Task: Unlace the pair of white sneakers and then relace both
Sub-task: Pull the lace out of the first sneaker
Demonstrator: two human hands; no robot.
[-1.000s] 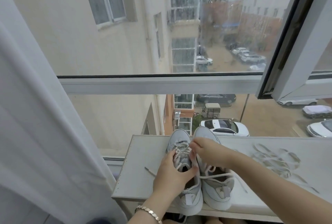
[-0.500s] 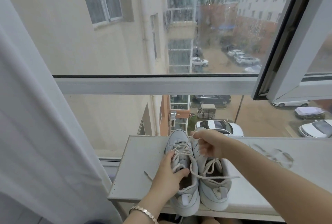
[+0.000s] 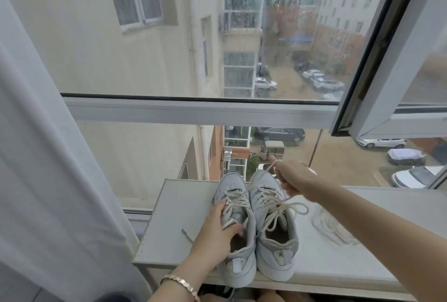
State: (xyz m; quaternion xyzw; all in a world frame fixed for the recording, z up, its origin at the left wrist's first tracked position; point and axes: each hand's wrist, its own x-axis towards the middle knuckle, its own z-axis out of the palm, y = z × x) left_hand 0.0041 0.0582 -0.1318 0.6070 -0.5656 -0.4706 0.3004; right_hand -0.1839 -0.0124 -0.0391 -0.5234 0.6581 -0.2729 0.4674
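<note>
Right hand has pulled lace farther up.

Two white low-top fabric sneakers stand side by side, touching, toes toward the glass, on a pale grey flat board at a window. The left hand grips the left sneaker, thumb over the tongue, a pink-gold link bracelet on the wrist. The right hand, raised above the right sneaker, pinches an off-white cord lace running taut up from the left sneaker. A loose coil of white lace lies to the right.
</note>
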